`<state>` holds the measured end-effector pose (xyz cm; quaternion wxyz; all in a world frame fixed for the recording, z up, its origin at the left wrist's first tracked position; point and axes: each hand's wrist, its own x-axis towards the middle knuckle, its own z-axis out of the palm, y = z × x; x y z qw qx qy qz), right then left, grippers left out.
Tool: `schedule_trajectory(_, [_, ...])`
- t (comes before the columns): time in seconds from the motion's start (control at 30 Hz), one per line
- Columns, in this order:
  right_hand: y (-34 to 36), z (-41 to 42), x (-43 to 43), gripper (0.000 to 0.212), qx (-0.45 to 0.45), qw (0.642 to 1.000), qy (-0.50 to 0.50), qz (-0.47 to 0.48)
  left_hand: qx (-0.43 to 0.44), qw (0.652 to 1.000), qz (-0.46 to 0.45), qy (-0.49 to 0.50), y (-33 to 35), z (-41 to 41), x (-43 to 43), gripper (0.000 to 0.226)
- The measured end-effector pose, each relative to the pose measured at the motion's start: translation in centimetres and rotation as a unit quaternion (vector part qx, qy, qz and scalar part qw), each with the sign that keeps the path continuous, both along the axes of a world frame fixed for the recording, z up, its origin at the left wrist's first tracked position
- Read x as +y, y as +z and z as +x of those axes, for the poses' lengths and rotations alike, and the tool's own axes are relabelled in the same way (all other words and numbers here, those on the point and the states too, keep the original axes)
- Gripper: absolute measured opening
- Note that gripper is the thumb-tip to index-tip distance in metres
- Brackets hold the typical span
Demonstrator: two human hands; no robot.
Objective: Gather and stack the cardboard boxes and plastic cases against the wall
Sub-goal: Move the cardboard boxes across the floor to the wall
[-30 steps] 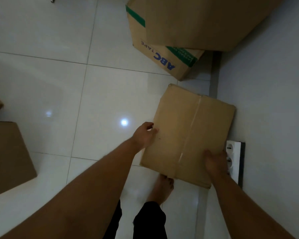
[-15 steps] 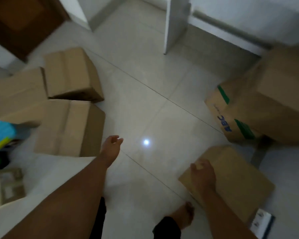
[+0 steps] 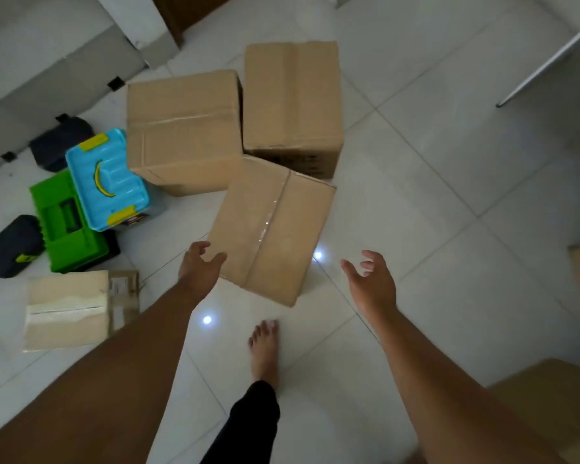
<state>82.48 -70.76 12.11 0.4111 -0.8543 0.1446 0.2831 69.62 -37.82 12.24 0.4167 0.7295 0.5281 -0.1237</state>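
Both hands empty beside the nearest cardboard box

Your left hand hangs at the near left corner of the taped cardboard box, fingers loosely curled and apart, thumb lying over the box's edge; whether it actually touches the cardboard cannot be told. Your right hand is off to the box's right, clear of it, palm turned inward and fingers spread, holding nothing. The box sits skewed on the tiled floor, its clear tape seam running along the top. Just behind it stand two larger cardboard boxes side by side, the left box and the right box, both touching or nearly touching its far corner. To the left lie the plastic cases: a blue case with yellow latches resting partly on a green case, with a dark case just beside the green one and another dark case behind the blue one. A pale cardboard box sits nearer you on the left. Your bare foot is planted between your arms
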Motion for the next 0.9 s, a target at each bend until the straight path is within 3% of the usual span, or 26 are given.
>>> schedule_trajectory(0.17, [-8.1,1.1,9.2,0.086,0.027,0.999,-0.033,0.018,0.034,0.999,-0.026,-0.017,-6.2,2.3,7.3,0.094])
schedule_trajectory(0.3, [-12.9,0.9,12.8,0.102,0.083,0.994,-0.060,0.027,0.032,0.997,-0.054,-0.040,-11.0,3.9,9.6,0.102])
schedule_trajectory(0.6, [-17.6,-1.1,13.5,0.062,0.015,0.992,-0.088,0.084,0.001,0.997,-0.017,-0.069,-15.0,4.6,7.8,0.072])
schedule_trajectory(0.73, [-15.0,-1.4,9.7,0.060,0.005,0.990,-0.106,0.090,-0.002,0.998,-0.012,-0.056,-12.1,4.6,3.6,0.078])
schedule_trajectory(0.9, [-11.0,-0.3,-0.6,0.060,-0.019,0.986,-0.143,0.085,-0.043,0.995,-0.016,-0.093,-8.4,7.5,-6.2,0.065])
